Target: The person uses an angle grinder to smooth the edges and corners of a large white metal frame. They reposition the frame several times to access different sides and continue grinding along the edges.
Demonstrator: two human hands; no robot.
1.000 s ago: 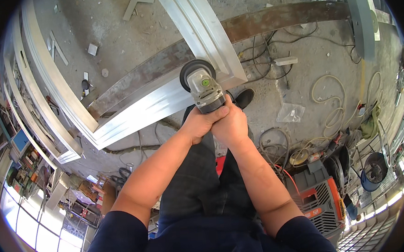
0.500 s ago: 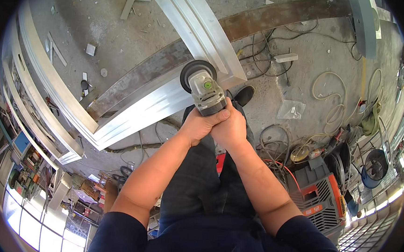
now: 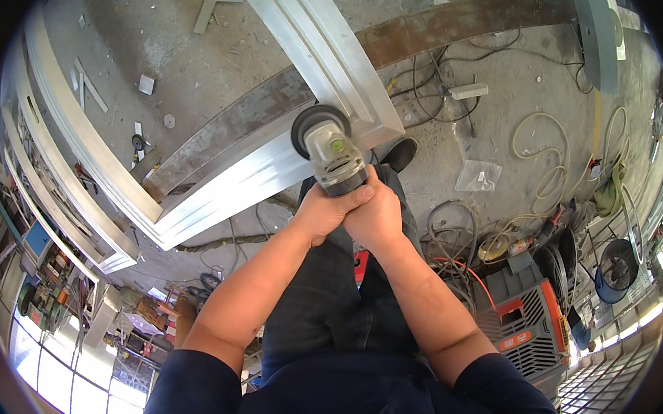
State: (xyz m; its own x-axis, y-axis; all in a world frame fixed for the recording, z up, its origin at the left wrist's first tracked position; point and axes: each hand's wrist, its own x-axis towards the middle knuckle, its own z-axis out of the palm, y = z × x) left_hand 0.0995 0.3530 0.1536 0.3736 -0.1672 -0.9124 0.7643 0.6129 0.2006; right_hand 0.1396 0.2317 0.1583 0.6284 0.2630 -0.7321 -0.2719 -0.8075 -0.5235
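Note:
Both of my hands are closed round the body of an angle grinder, in front of my legs. My left hand wraps its left side, and my right hand grips from the right, the two touching. The grinder's dark round disc lies over the corner of a silver metal frame, where two grooved profiles meet. Whether the disc touches the metal, I cannot tell. Part of the corner joint is hidden under the tool.
A rusty steel beam runs beneath the frame. Cables and a pale hose lie on the concrete floor. An orange and grey machine stands by my right arm. Long metal profiles line the left. A blue bin is far right.
The grinder and both hands have shifted slightly left, and the disc sits a little farther left over the corner. My grip looks the same.

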